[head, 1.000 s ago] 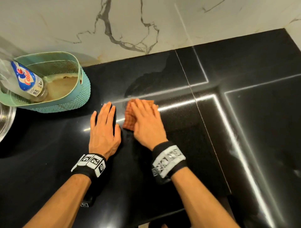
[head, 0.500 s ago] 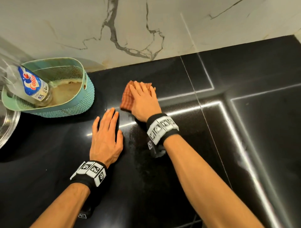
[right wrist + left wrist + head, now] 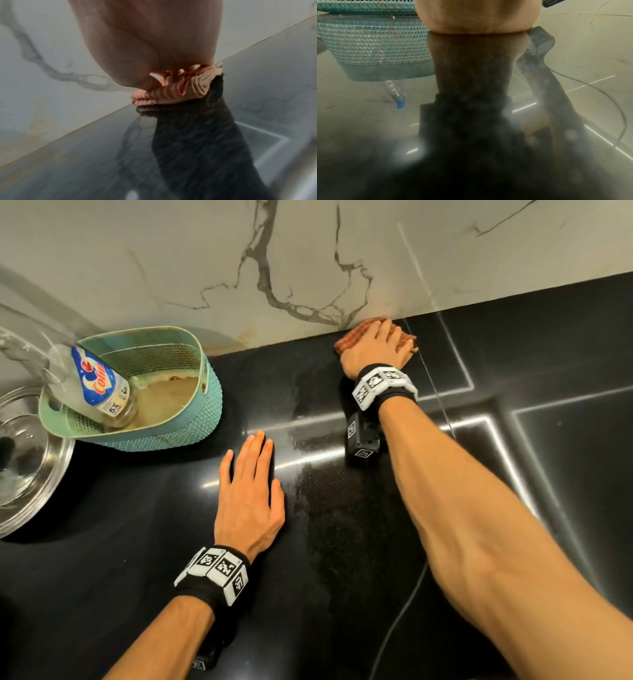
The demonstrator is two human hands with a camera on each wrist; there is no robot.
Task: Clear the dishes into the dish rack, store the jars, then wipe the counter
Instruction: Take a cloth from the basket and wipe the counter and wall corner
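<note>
An orange checked cloth (image 3: 346, 341) lies on the black counter (image 3: 342, 542) right against the marble wall. My right hand (image 3: 376, 347) presses flat on it with straight fingers, arm stretched forward. In the right wrist view the folded cloth (image 3: 171, 93) bunches under the palm (image 3: 154, 40). My left hand (image 3: 248, 491) rests flat on the counter nearer to me, fingers straight, holding nothing. In the left wrist view only the heel of the left hand (image 3: 477, 16) and its reflection show.
A teal mesh basket (image 3: 171, 433) stands at the left with a cleaner bottle (image 3: 99, 385) leaning in it. A steel bowl (image 3: 24, 460) sits at the far left edge. The marble wall (image 3: 308, 251) bounds the counter at the back. A damp streak runs between my hands.
My right hand has slid the cloth away from me, from beside the left hand up to the wall. The left hand has stayed flat in place.
</note>
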